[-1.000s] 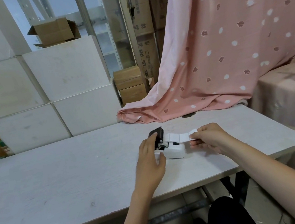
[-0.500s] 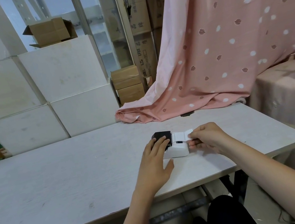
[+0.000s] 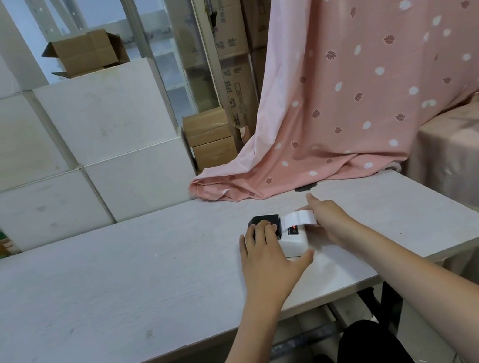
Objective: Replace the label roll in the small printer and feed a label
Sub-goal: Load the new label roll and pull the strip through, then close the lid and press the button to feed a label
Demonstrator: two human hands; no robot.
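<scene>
Printer (image 3: pixel 294 239) on table (image 3: pixel 121 282); left hand (image 3: pixel 269 259) flat, fingers pressing its black lid (image 3: pixel 262 220); right hand (image 3: pixel 329 219) pinching label strip (image 3: pixel 299 218) arched over printer.

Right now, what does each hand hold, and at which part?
The right hand pinches the free end of the label strip. The left hand grips nothing; its fingers press on the printer's black lid.

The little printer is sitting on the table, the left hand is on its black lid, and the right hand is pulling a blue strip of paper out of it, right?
Nearly. The strip is white, not blue, as the head view shows. The printer does sit on the table, the left hand rests on the black lid, and the right hand holds the strip.
</scene>
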